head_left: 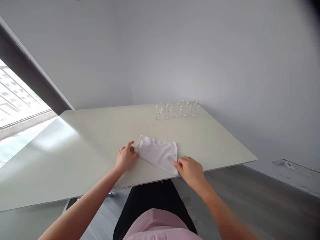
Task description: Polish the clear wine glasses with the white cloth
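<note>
A white cloth [157,151] lies spread on the table near its front edge, a little wrinkled and set at a slant. My left hand [127,156] is at the cloth's left end, with thumb and fingers closed on its edge. At the lower right corner, my right hand [191,169] pinches the cloth between thumb and curled fingers. Behind the cloth, several clear stemmed glasses [159,111] stand upright in a row toward the back right of the table, apart from both hands.
The pale table [100,150] reaches back to the grey wall [162,50]. Its front edge runs just before my body. A bright window [17,96] is on the left. A white panel with a socket [289,165] sits low at the right.
</note>
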Demonstrator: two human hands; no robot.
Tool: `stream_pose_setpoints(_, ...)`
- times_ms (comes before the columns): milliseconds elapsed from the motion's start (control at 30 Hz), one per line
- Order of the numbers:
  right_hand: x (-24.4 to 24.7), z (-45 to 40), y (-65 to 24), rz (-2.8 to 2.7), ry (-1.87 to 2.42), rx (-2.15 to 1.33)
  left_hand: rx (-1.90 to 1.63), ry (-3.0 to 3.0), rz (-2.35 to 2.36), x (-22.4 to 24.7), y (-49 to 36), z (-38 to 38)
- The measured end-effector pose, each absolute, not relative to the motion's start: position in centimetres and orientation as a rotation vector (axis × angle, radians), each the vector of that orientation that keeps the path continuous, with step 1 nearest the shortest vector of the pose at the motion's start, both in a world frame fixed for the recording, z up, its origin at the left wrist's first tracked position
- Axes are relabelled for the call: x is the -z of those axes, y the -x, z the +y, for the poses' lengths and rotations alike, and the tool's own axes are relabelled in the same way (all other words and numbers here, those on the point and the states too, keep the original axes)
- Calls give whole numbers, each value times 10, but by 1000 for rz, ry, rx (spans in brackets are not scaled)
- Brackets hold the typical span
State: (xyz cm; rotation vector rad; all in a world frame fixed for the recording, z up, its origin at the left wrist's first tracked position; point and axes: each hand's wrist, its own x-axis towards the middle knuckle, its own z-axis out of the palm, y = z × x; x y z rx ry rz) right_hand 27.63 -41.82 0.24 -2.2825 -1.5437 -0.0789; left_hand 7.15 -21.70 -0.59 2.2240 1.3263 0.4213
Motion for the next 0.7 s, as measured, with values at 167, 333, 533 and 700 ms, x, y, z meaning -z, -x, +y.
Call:
stream_pose_setpoints(167, 12, -423, -250, -1461, 2234, -37, -549, -2132, 1195, 8, -78, -221)
stream_pose_setpoints(333, -2, -415, -269, -1283, 2037, -189, -861, -1837, 941, -2, -85, -219)
stream_pose_setpoints(533, -27, -404, -289, -1055, 1814, -236, -1154, -1728, 896, -28, -102, -217)
stream_pose_setpoints(700, -40, -400, -289, -890, 1666, 69, -1209, -1809, 1011, -65, -105, -225)
